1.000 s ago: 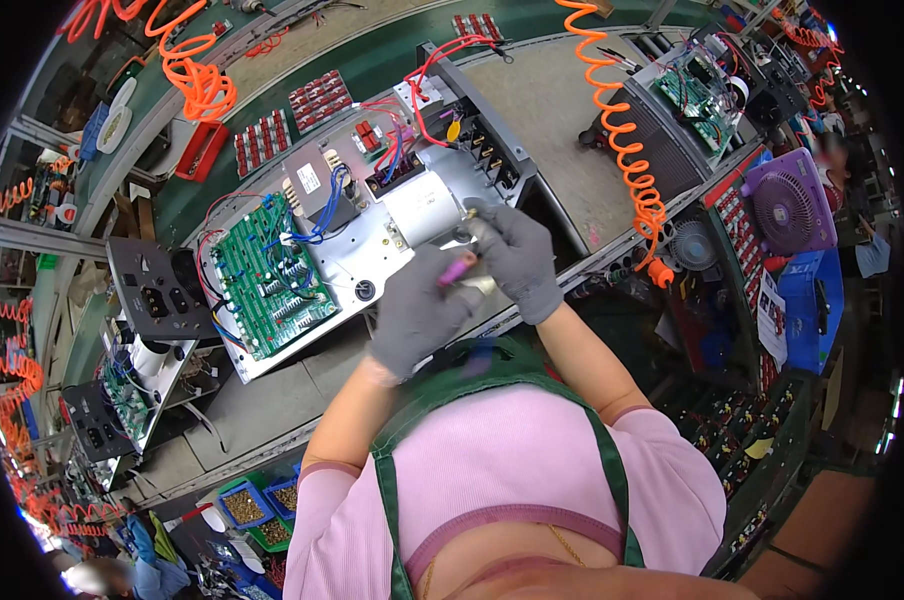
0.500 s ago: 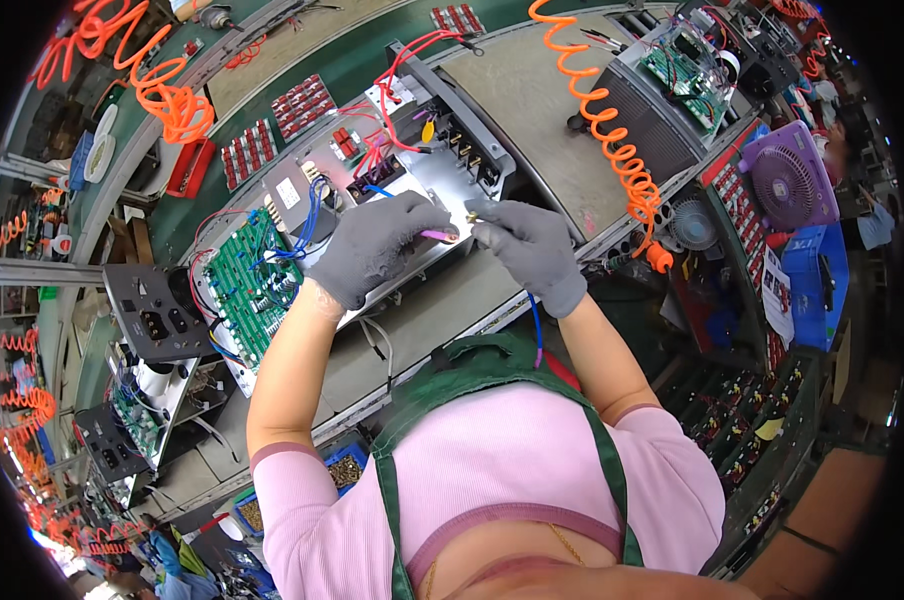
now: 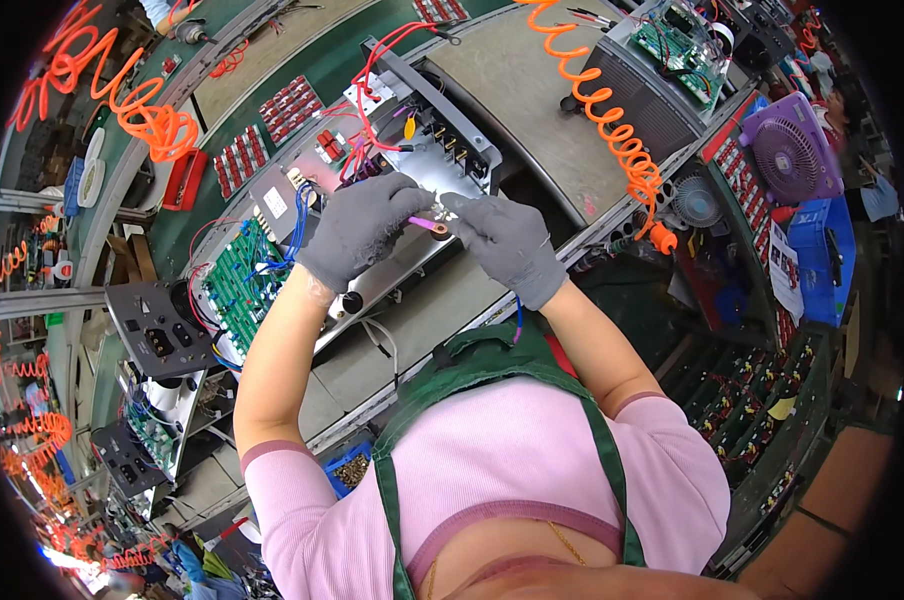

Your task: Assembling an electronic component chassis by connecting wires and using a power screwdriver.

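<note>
My left hand [image 3: 364,232], in a grey glove, is closed in a pinch over the open metal chassis [image 3: 377,290]. It grips a cable lug [image 3: 430,227] with a purple sleeve, its ring end facing my right hand. My gloved right hand [image 3: 512,248] is closed just beside the lug. A blue cable [image 3: 519,318] with a purple end hangs out below its palm. Small shiny metal shows at the right fingertips, too small to make out. Left of my left hand, a green circuit board [image 3: 240,285] sits in the chassis with blue wires [image 3: 298,232].
Red cables [image 3: 367,90] rise from the chassis's far end. Coiled orange air hoses [image 3: 612,140] hang on both sides. Red-and-white parts [image 3: 240,162] lie in rows on the green conveyor beyond. A black panel with sockets [image 3: 162,325] stands at left. At right are a purple fan [image 3: 787,160] and blue bin [image 3: 822,260].
My right hand has shifted slightly left, with the hanging blue cable. The lug in my left hand now shows more of its ring and sits a little left and higher.
</note>
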Demonstrator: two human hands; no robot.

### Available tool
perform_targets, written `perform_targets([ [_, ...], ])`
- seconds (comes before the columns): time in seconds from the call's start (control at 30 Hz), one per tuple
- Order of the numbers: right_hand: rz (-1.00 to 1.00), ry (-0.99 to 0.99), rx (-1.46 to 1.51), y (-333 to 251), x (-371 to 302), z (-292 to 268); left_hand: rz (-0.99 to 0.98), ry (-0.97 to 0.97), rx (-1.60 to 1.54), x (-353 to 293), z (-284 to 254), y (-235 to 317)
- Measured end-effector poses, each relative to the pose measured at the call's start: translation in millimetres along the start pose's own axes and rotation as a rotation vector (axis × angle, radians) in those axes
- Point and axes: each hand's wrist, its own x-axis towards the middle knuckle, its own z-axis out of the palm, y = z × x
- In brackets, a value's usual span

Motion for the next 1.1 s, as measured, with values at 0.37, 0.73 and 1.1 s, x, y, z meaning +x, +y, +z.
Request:
perform_targets([
  [0.37, 0.008, 0.073, -0.007, 13, -9, 16, 0.045, -0.030, 0.014, 9, -1, -4],
  [0.73, 0.053, 0.125, 0.005, 15, -7, 27, 0.001, -0.086, 0.105, 16, -2, -6],
  [1.1, 0.023, 0.179, -0.084, 27, -6, 50, -0.268, -0.045, 0.021, 30, -5, -10],
])
